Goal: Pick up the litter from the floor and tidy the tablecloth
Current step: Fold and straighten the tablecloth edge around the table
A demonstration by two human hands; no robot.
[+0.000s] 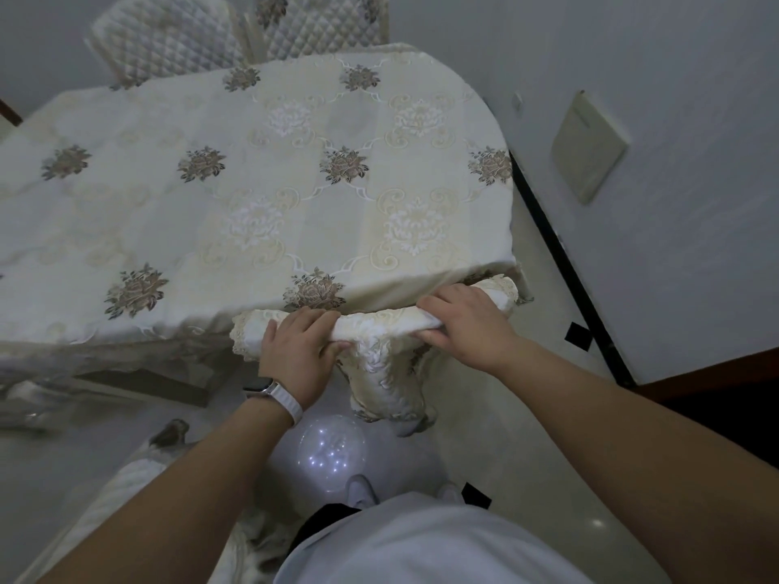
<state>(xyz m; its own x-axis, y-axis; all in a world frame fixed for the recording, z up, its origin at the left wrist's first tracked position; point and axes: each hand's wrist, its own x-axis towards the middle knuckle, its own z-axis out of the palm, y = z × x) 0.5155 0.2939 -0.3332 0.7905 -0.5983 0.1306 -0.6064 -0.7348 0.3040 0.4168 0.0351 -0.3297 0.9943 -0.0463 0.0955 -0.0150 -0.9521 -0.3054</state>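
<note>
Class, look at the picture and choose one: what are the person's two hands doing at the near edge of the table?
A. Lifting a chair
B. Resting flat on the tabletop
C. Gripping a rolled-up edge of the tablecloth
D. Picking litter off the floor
C: the left hand and right hand each wrap their fingers around the rolled edge of the tablecloth at the table's near side.
</note>
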